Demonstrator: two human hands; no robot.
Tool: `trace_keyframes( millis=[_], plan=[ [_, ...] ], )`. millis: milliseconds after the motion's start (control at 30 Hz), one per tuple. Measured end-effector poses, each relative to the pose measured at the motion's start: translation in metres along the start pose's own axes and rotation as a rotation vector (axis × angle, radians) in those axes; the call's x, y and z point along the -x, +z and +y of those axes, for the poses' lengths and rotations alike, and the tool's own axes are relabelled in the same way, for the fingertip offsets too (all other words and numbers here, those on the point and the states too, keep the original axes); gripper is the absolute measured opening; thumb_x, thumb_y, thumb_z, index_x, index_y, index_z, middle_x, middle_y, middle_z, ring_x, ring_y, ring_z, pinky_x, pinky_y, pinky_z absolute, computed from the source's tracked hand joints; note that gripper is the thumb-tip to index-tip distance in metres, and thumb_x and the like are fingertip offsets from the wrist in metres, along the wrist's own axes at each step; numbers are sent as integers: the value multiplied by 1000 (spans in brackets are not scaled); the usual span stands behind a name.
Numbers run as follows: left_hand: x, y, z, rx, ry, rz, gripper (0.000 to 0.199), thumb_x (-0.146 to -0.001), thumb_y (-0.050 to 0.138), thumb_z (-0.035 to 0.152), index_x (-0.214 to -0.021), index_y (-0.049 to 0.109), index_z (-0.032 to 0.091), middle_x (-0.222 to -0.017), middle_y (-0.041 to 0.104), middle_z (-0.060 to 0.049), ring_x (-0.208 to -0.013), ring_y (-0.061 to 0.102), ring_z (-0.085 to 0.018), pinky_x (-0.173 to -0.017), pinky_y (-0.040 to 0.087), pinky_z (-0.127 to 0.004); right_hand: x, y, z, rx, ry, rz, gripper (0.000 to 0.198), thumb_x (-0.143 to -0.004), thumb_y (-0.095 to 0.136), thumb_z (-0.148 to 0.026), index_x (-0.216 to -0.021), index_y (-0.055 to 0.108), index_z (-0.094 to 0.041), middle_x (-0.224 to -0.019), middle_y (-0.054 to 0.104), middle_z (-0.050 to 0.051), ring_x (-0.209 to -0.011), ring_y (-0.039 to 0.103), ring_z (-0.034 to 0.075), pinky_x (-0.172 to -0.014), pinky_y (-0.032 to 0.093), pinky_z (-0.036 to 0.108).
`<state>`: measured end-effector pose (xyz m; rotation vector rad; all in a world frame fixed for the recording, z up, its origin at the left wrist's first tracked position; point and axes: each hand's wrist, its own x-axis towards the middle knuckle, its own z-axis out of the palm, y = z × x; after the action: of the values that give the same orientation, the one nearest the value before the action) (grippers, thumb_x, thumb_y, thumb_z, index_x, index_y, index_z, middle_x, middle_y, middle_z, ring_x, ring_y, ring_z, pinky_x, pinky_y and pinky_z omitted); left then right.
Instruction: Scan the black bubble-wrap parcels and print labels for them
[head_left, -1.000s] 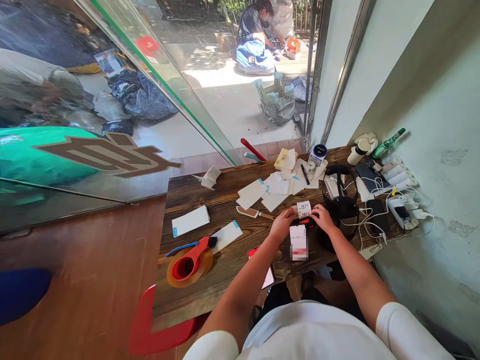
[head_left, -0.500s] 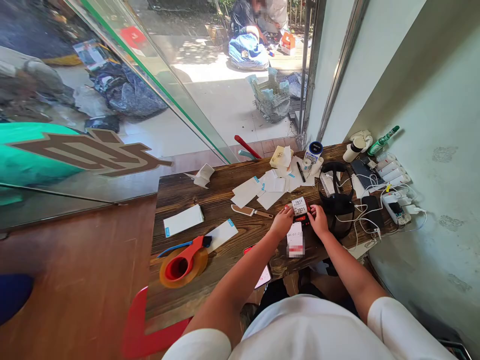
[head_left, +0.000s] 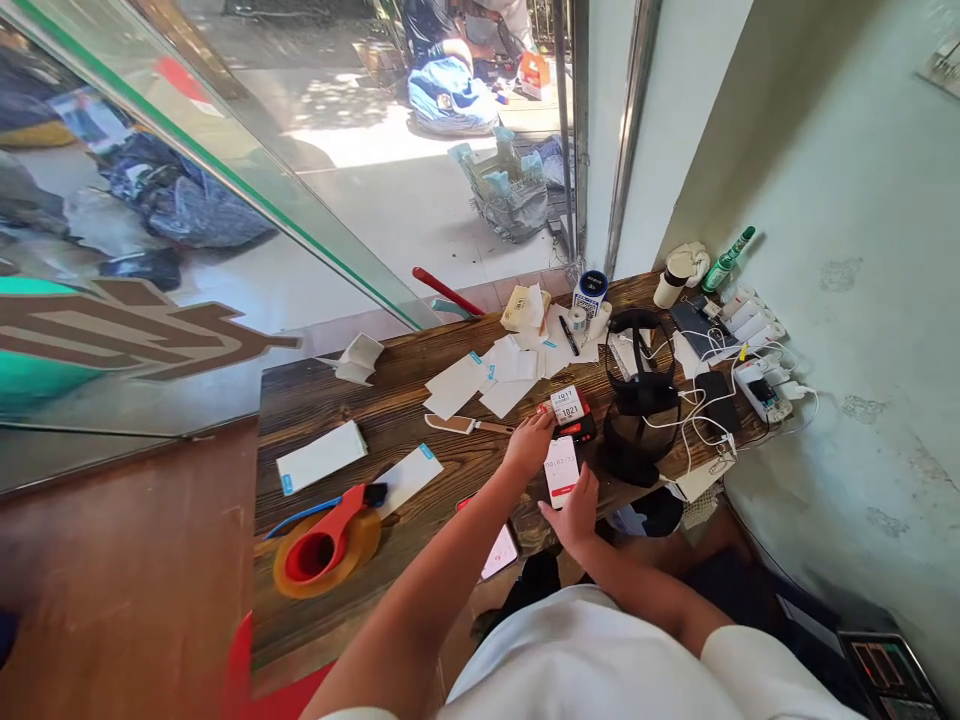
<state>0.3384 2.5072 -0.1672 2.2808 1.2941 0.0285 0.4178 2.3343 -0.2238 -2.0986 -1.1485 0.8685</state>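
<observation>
My left hand [head_left: 531, 438] is at the left end of a small red-and-black device [head_left: 583, 428], its fingers curled against that end. A white label [head_left: 567, 405] with printed numbers, 1021 among them, lies on top of the device. Just in front of it is a phone [head_left: 561, 468] with a white timer screen and a red button. My right hand [head_left: 579, 505] grips the phone's near end, thumb on the left and fingers on the right. To the left of my left hand lies a knife with a wooden handle [head_left: 491, 427] and a pale sheath [head_left: 450, 424].
White cards [head_left: 457, 385] lie behind the knife. A tape dispenser [head_left: 326, 545], a stack of white boxes [head_left: 322, 457] and a second phone [head_left: 499, 553] are leftward. A black headset [head_left: 641, 390], cables and a power strip [head_left: 761, 392] occupy the right. A glass panel [head_left: 300, 220] borders the table.
My right hand has left the device's right end and come down to the phone's near end. My left hand stays at the device. The whole view has shifted, with things appearing further left.
</observation>
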Motion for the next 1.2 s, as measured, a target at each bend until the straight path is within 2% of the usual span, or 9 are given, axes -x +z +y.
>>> trace_keyframes(
  millis=[133,333,467,567,700,833,900,1000,1200],
  plan=[
    [2,-2,-4,-18,4,-12,61,-82,55,3,-136,71,25,-152,62,-11,-140,57,-33,-125,37,-43,-12,17,3,11,67,-17,100,-63,88,-27,-148,40,-9,-138,58,33,-132,57,53,-111,47,67],
    [5,-4,-10,-16,-8,-34,73,-76,52,-2,-140,69,28,-155,59,-6,-136,60,-32,-122,40,-43,-12,30,7,-31,13,-56,88,-62,78,-17,-144,45,-15,-136,62,24,-129,63,44,-111,51,58],
    [7,-3,-6,27,-35,17,73,-73,51,-5,-134,73,29,-151,63,-4,-138,59,-29,-123,41,-41,-10,37,9,-45,-3,-34,87,-63,79,-19,-143,44,-11,-140,59,29,-130,63,45,-111,52,56],
    [21,-1,-3,73,-88,111,72,-74,48,-5,-134,73,27,-152,62,-6,-139,57,-28,-122,43,-40,-9,39,11,-48,-18,-8,90,-63,82,-21,-144,42,-12,-139,59,28,-128,64,45,-110,53,55],
    [70,9,-5,153,-268,349,63,-82,45,0,-135,70,23,-148,61,-10,-140,55,-26,-122,45,-42,-7,38,16,-44,-42,31,91,-63,83,-23,-144,43,-14,-136,61,26,-124,66,43,-107,55,54],
    [136,31,-11,209,-589,534,46,-88,52,9,-129,69,19,-131,63,-15,-128,61,-31,-115,51,-50,-8,38,19,-40,-66,67,85,-62,79,-23,-140,45,-14,-129,65,22,-118,68,41,-104,56,53],
    [162,42,-13,228,-720,567,41,-87,55,9,-124,70,17,-124,63,-15,-123,63,-33,-111,54,-51,-9,38,20,-37,-76,85,82,-61,77,-22,-137,47,-15,-125,67,20,-115,69,40,-103,56,52],
    [186,55,-15,245,-812,562,38,-86,56,6,-120,69,16,-123,61,-16,-120,64,-32,-110,54,-48,-9,38,22,-32,-78,119,79,-61,75,-22,-135,48,-15,-124,67,20,-115,68,40,-103,55,52],
    [192,63,-13,227,-906,508,49,-85,69,13,-133,61,17,-129,58,-16,-130,58,-34,-114,49,-49,-7,39,24,-8,-71,164,85,-65,78,-28,-140,43,-9,-126,64,25,-119,63,44,-107,51,58]
  ],
)
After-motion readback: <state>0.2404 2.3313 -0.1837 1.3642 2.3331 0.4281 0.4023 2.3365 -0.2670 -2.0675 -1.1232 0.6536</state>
